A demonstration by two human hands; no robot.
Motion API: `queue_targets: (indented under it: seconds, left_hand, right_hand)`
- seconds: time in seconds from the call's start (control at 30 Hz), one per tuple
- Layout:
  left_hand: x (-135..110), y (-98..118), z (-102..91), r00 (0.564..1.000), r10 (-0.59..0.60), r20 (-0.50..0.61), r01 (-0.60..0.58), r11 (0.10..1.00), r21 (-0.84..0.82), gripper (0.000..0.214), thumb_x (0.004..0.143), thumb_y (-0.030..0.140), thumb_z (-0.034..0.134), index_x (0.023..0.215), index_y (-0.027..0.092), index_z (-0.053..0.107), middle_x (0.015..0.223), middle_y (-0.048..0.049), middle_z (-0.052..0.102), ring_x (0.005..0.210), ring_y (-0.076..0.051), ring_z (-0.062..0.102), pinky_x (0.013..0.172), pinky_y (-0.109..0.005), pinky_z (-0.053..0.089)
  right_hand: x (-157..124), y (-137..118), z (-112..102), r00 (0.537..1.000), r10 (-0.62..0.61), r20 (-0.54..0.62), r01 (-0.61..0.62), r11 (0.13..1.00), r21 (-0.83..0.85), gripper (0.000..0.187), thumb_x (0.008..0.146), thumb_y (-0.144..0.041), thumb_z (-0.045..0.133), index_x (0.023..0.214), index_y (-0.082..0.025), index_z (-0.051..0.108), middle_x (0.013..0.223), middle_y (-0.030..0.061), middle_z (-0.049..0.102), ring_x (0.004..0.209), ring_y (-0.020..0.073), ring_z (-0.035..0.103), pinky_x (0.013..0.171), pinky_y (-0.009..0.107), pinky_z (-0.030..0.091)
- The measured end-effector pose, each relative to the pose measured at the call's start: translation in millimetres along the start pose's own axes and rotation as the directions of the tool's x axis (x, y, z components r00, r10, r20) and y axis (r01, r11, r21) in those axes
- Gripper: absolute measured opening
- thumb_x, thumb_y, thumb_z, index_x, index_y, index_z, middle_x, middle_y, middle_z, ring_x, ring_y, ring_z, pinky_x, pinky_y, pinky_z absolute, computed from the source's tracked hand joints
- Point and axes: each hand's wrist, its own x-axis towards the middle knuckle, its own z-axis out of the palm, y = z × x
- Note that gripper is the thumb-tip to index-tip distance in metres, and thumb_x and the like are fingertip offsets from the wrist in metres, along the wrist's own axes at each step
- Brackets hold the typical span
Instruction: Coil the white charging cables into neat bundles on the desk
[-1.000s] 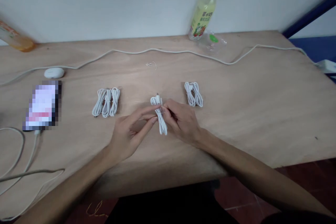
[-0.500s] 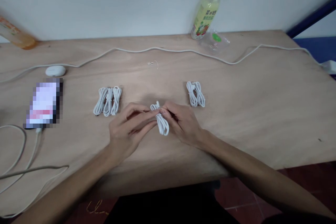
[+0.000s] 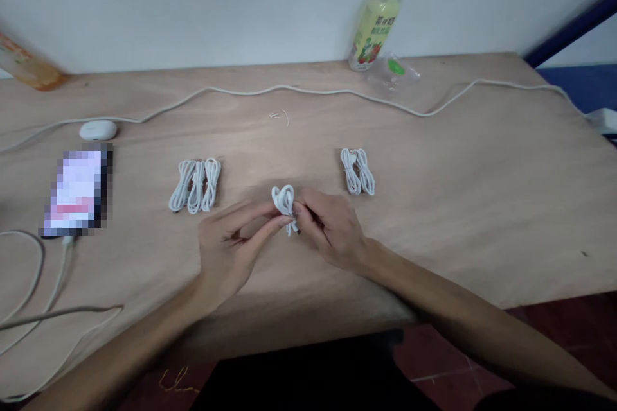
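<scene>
Between my two hands is a coiled white cable [image 3: 284, 198], its loops sticking up toward the wall and its lower end showing below my fingertips. My left hand [image 3: 236, 241] grips it from the left with thumb and fingers. From the right, my right hand [image 3: 332, 225] pinches its middle; the fingers cover the spot where it is bound. On the table to the left lie several bundled white cables [image 3: 195, 186] side by side. Two more bundled white cables [image 3: 357, 171] lie to the right, beyond my right hand.
A long white cord [image 3: 250, 93] crosses the back of the table. Small white tie scraps [image 3: 278, 117] lie before it. At left are a phone [image 3: 77, 189] with its charging cable and a white earbud case [image 3: 98, 130]. A yellow-green bottle [image 3: 376, 22] and clear plastic wrapper [image 3: 393, 72] stand near the wall.
The cable in my hands has been turned over: its loops, which hung toward me, now point toward the wall. My left thumb has moved against its lower part.
</scene>
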Motion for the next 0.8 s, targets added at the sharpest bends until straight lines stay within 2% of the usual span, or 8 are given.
queue_targets:
  seconds: [0.1, 0.2, 0.3, 0.37, 0.5, 0.67, 0.8]
  left_hand:
    - [2.9, 2.4, 2.8, 0.989, -0.145, 0.022, 0.147, 0.973, -0.177, 0.014, 0.083, 0.016, 0.088, 0.091, 0.025, 0.082, 0.082, 0.0022, 0.086, 0.073, -0.017, 0.080, 0.072, -0.026, 0.065]
    - [6.5, 5.3, 3.1, 0.956, -0.279, 0.087, 0.291, 0.891, -0.348, 0.021, 0.082, 0.013, 0.087, 0.090, 0.023, 0.070, 0.070, 0.0050, 0.082, 0.062, -0.013, 0.078, 0.063, -0.020, 0.063]
    - [8.9, 5.9, 2.4, 0.932, -0.328, 0.153, 0.361, 0.821, -0.442, 0.026, 0.086, 0.015, 0.086, 0.090, 0.023, 0.061, 0.065, 0.0058, 0.080, 0.054, -0.012, 0.075, 0.056, -0.018, 0.060]
    - [9.2, 5.7, 2.3, 0.932, -0.317, 0.174, 0.361, 0.810, -0.462, 0.024, 0.089, 0.015, 0.084, 0.093, 0.024, 0.061, 0.064, 0.0064, 0.079, 0.052, -0.012, 0.074, 0.053, -0.017, 0.059]
    - [5.7, 6.4, 2.7, 0.963, -0.222, 0.155, 0.266, 0.880, -0.394, 0.018, 0.092, 0.011, 0.080, 0.101, 0.024, 0.073, 0.070, 0.0063, 0.081, 0.058, -0.011, 0.077, 0.059, -0.017, 0.062]
    - [-2.1, 2.6, -0.3, 0.992, -0.079, 0.103, 0.094, 0.983, -0.155, 0.019, 0.102, 0.014, 0.072, 0.108, 0.027, 0.084, 0.097, 0.0018, 0.087, 0.079, -0.014, 0.083, 0.076, -0.024, 0.068]
    - [-2.8, -5.2, -4.2, 0.984, 0.140, 0.114, -0.146, 0.988, 0.047, 0.028, 0.101, 0.013, 0.072, 0.121, 0.029, 0.082, 0.110, 0.0005, 0.087, 0.095, -0.017, 0.083, 0.090, -0.030, 0.066]
  right_hand:
    - [-0.6, 1.1, 1.0, 0.999, -0.038, -0.033, 0.038, 0.999, -0.013, 0.030, 0.110, -0.014, 0.045, 0.082, -0.025, 0.044, 0.069, -0.0055, 0.050, 0.057, 0.0123, 0.040, 0.058, 0.028, 0.034]
    - [-0.4, 0.0, 1.7, 0.999, -0.025, -0.036, 0.025, 1.000, 0.017, 0.031, 0.110, -0.014, 0.047, 0.081, -0.025, 0.043, 0.068, -0.0067, 0.047, 0.056, 0.0111, 0.039, 0.056, 0.028, 0.032]
    - [0.0, -2.0, 2.1, 1.000, 0.000, -0.024, 0.002, 0.997, 0.081, 0.030, 0.109, -0.014, 0.047, 0.082, -0.024, 0.045, 0.068, -0.0072, 0.047, 0.056, 0.0102, 0.040, 0.055, 0.027, 0.032]
    - [0.1, -3.4, 2.3, 1.000, 0.025, -0.013, -0.023, 0.992, 0.124, 0.029, 0.109, -0.014, 0.047, 0.082, -0.024, 0.045, 0.068, -0.0073, 0.046, 0.056, 0.0098, 0.041, 0.055, 0.026, 0.031]
    - [-0.6, -5.3, 3.0, 0.996, 0.084, -0.019, -0.080, 0.980, 0.181, 0.030, 0.109, -0.014, 0.049, 0.080, -0.024, 0.045, 0.066, -0.0081, 0.044, 0.056, 0.0096, 0.040, 0.056, 0.026, 0.032]
    - [-2.6, -4.9, 4.4, 0.987, 0.156, -0.036, -0.142, 0.958, 0.251, 0.030, 0.110, -0.017, 0.049, 0.080, -0.023, 0.049, 0.066, -0.0085, 0.044, 0.055, 0.0088, 0.038, 0.055, 0.025, 0.032]
    - [-2.6, -4.0, 3.9, 0.974, 0.225, -0.020, -0.208, 0.929, 0.305, 0.031, 0.111, -0.021, 0.050, 0.080, -0.023, 0.050, 0.065, -0.0079, 0.046, 0.055, 0.0091, 0.041, 0.054, 0.024, 0.033]
